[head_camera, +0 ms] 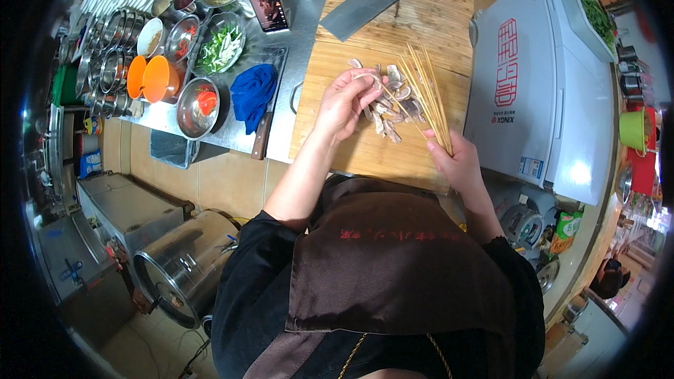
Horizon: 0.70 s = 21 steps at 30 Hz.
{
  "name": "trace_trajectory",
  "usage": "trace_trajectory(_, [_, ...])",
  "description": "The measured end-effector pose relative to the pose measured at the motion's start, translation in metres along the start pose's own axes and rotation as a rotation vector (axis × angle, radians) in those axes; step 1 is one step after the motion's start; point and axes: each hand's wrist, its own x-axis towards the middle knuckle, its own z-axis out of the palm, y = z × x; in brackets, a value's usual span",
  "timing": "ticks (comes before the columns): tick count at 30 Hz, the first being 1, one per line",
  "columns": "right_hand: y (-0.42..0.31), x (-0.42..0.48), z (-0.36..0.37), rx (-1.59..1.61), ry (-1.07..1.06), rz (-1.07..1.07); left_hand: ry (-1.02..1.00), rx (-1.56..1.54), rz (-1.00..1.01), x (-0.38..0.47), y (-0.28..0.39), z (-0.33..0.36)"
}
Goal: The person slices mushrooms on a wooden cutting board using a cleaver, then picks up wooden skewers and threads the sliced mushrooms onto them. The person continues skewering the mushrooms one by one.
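My left hand [347, 100] pinches a pale slice of meat [375, 80] above the wooden cutting board [337, 152]. One bamboo skewer [403, 109] runs from that slice to my right hand [455, 160]. In the same right hand is a bundle of bamboo skewers [430, 100], fanned out at the far end. Under and between my hands lies a loose pile of greyish-pink meat slices [388, 116], partly hidden by the left fingers. Whether the skewer's tip has gone through the held slice cannot be seen.
A cleaver [363, 8] lies on the board's far part. To the left are a blue cloth [254, 92], a wooden knife handle [260, 139], a steel bowl [182, 116], a plate of cut scallions [220, 45] and a propped phone [268, 6]. A white chest freezer [526, 73] borders the right.
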Motion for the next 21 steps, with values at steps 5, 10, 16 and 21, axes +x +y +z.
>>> trace_trajectory(5, [-0.005,-0.005,0.000,-0.044,0.011,0.009,0.005,-0.031,0.016,-0.004,0.000,0.002])
trace_trajectory(10, [-0.010,-0.008,-0.002,-0.055,0.004,0.056,0.001,0.004,0.124,-0.005,-0.004,0.001])
trace_trajectory(16, [-0.013,-0.010,0.000,-0.111,0.037,0.005,0.062,0.095,0.192,-0.007,-0.005,0.001])
trace_trajectory(21, [-0.014,-0.013,0.002,-0.170,0.041,0.003,0.098,0.094,0.242,-0.010,-0.008,0.003])
